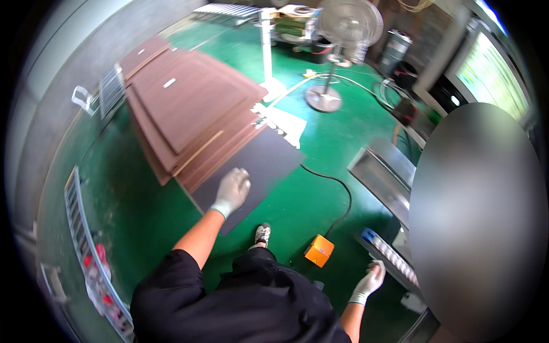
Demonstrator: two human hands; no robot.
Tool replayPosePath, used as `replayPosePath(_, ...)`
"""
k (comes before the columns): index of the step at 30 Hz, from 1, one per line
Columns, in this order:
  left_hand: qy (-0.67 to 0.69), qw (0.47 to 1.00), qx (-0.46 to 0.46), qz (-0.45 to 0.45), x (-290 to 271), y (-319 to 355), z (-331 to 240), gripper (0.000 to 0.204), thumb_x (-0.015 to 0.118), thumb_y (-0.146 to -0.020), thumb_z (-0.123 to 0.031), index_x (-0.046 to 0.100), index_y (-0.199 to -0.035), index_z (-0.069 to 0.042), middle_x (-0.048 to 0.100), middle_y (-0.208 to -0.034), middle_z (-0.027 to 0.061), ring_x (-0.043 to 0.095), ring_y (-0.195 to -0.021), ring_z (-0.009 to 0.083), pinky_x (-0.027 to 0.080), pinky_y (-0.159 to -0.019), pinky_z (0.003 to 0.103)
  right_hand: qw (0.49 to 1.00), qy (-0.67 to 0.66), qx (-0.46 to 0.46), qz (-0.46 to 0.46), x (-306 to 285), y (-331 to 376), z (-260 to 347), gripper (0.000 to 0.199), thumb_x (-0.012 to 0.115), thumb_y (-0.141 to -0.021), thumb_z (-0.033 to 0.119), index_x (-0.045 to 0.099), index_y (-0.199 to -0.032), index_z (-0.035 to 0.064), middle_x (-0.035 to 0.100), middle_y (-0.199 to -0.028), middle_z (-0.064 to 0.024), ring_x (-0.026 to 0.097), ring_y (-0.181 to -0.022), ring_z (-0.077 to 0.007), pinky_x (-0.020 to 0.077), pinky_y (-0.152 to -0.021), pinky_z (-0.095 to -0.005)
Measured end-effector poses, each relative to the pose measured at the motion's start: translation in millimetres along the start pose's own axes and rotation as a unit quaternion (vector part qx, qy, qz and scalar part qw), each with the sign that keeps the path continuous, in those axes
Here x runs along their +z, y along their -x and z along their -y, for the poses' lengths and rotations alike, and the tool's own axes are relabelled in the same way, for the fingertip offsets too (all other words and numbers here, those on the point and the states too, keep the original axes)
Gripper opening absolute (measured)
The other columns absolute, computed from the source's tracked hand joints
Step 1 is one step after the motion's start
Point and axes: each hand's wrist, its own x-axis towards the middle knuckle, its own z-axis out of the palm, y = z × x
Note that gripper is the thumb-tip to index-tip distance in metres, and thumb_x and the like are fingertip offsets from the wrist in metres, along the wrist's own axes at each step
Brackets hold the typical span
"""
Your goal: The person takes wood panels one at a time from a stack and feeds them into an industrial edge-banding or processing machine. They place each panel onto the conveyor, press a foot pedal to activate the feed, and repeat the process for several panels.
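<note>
Gloved fingers (240, 178) of my left hand (233, 191) lie spread and slightly curled over the near edge of a dark board (260, 166) on the green floor (143, 200); they seem to press on its surface rather than close around it, though I cannot tell whether the tips hook under the edge. That board lies flat, just near of a fanned stack of brown boards (189, 108) that spreads away to the far left, its lower sheets overlapping the dark one.

To the right and nearer, my right hand (370, 282), also in a pale glove, rests loosely curled on the near end of a long metal machine rail (389, 254); how firmly it grips is not clear from this angle. An orange foot pedal (319, 250) sits on the floor just left of that hand, with a black cable (337, 194) looping from it toward the dark board. My shoe (262, 234) stands between the pedal and the board.

Farther off, a pedestal fan (346, 34) stands on its round base near a white post (266, 46). Along the left side runs a metal rack (77, 211) beside the grey wall. A large blurred grey shape fills the right of the view.
</note>
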Motion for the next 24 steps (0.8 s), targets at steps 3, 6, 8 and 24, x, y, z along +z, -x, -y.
replayPosePath(3,-0.054,0.969,-0.14,-0.195,-75,-11,83,0.043,0.065,-0.093,-0.024,0.059,-0.128,-0.001,0.057,-0.137,0.0259,0.053,-0.129,0.0411,0.041,-0.112,0.047,0.962,0.193,-0.189,-0.033,38,-66,23,0.033,0.059,-0.102,0.02,0.065,-0.125,-0.0032,0.067,-0.121,-0.0188,0.063,-0.114,-0.0305,0.0517,-0.095,-0.0381)
replayPosePath(6,-0.071,0.914,-0.298,-0.265,-106,-22,177,0.053,0.065,-0.094,-0.03,0.056,-0.135,0.002,0.056,-0.139,0.0269,0.052,-0.131,0.0399,0.041,-0.112,0.046,0.877,0.427,-0.219,0.003,68,-114,20,0.037,0.063,-0.097,0.025,0.067,-0.125,0.0005,0.067,-0.125,-0.0226,0.063,-0.116,-0.0371,0.051,-0.097,-0.0465)
replayPosePath(8,-0.086,0.885,-0.405,-0.215,-122,-31,202,0.065,0.062,-0.094,-0.044,0.053,-0.138,0.004,0.057,-0.14,0.0261,0.051,-0.134,0.0378,0.042,-0.111,0.047,0.846,0.52,-0.106,0.043,78,-121,24,0.035,0.06,-0.099,0.033,0.073,-0.114,0.0039,0.073,-0.113,-0.017,0.069,-0.106,-0.0345,0.0528,-0.092,-0.0433)
replayPosePath(24,-0.19,0.856,-0.45,-0.168,-54,-91,150,0.069,0.053,-0.1,-0.044,0.038,-0.151,0.0,0.031,-0.154,0.0372,0.029,-0.145,0.0491,0.023,-0.12,0.058,0.826,0.56,-0.052,0.031,71,-129,1,0.044,0.048,-0.102,0.038,0.073,-0.115,0.0039,0.073,-0.114,-0.0157,0.067,-0.104,-0.0352,0.0494,-0.094,-0.0447)
